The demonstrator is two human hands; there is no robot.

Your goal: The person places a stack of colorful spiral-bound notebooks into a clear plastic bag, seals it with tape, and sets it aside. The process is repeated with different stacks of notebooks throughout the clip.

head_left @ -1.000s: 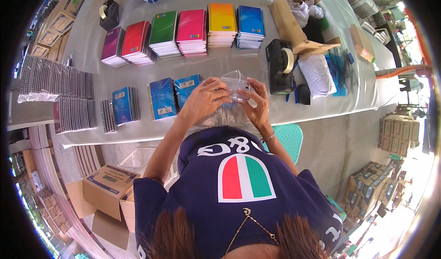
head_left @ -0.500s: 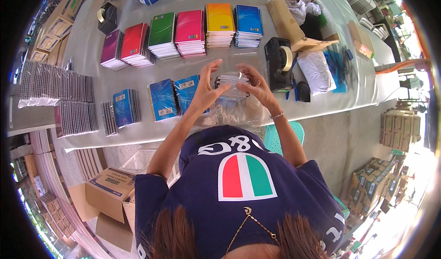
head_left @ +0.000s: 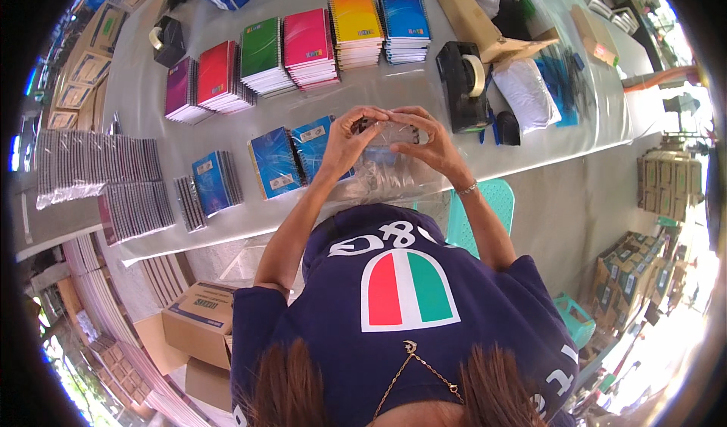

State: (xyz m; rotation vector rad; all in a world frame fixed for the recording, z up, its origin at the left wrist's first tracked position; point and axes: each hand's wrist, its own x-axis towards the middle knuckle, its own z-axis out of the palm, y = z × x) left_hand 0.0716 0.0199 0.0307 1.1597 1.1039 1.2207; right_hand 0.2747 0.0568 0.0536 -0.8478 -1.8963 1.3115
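Note:
A small bundle of spiral notebooks (head_left: 397,134) in clear plastic stands at the front of the table, edge up. My left hand (head_left: 350,140) grips its left end, fingers curled over the top. Around its right end curves my right hand (head_left: 430,145), thumb on the near side and fingers on the far side. The fingertips of both hands meet at the top of the plastic. Loose clear plastic (head_left: 379,181) lies between my forearms. Just left of my left hand are two blue notebooks (head_left: 276,163) lying flat, the second one (head_left: 312,143) partly hidden by my wrist.
Behind my hands runs a row of notebook stacks, with a pink one (head_left: 307,37) near its middle. Wrapped notebook bundles (head_left: 98,162) stand at the left. A black tape dispenser (head_left: 462,86), a white pouch (head_left: 526,97) and an open carton (head_left: 500,44) are at the right.
My hands have closed in from hovering apart around the bundle. Their fingertips now come together on the plastic over its top. The view has shifted slightly.

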